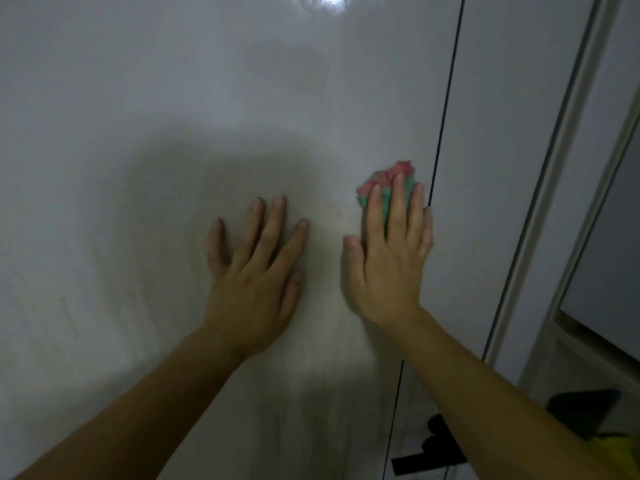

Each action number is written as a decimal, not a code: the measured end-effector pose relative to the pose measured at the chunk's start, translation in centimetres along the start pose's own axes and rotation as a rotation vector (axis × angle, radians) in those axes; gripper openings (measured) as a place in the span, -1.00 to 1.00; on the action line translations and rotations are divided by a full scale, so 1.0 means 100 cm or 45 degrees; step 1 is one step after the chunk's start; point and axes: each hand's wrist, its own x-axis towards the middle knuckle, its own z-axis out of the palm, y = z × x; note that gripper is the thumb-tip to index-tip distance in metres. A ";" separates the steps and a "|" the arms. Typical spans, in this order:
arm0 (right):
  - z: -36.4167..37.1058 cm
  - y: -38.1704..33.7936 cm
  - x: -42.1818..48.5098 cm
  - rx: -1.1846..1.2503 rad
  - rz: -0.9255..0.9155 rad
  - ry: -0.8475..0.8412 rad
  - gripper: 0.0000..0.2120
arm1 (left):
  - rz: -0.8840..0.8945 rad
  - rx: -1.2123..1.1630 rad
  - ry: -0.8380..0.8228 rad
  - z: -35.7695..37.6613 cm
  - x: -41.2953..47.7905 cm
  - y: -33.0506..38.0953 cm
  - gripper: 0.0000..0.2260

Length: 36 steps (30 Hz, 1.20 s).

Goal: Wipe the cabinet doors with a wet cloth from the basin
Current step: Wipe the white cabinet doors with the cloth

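A glossy white cabinet door [173, 116] fills most of the view. My left hand [254, 268] lies flat on it with fingers spread and holds nothing. To its right, my right hand [391, 258] presses a bunched red and green cloth [384, 180] against the same door with straight fingers. The cloth pokes out above my fingertips, close to the dark vertical gap [446, 98] between this door and the neighbouring door [502, 133]. The basin is not in view.
A pale frame edge [561, 168] runs diagonally at the right, with a grey panel [609, 265] beyond it. Dark objects [585, 410] and something yellow [620, 448] sit at the lower right. A black shape [433, 448] lies low by the door gap.
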 end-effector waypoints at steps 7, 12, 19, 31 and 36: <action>0.009 0.001 -0.046 -0.112 -0.504 -0.168 -0.31 | -0.024 -0.141 0.096 -0.015 -0.007 -0.019 -0.43; 0.004 -0.035 0.019 -0.051 -0.090 -0.028 -0.33 | -0.155 -0.005 0.087 -0.012 -0.026 -0.047 -0.41; 0.014 -0.032 -0.026 -0.163 -0.719 -0.186 -0.36 | -0.089 0.004 0.064 -0.009 -0.029 -0.062 -0.43; 0.026 -0.076 -0.030 -0.148 -0.731 -0.166 -0.37 | -0.234 0.008 0.085 -0.033 -0.061 -0.109 -0.40; 0.021 -0.117 0.036 -0.038 -0.252 -0.022 -0.36 | -0.195 0.028 0.068 -0.031 -0.071 -0.127 -0.46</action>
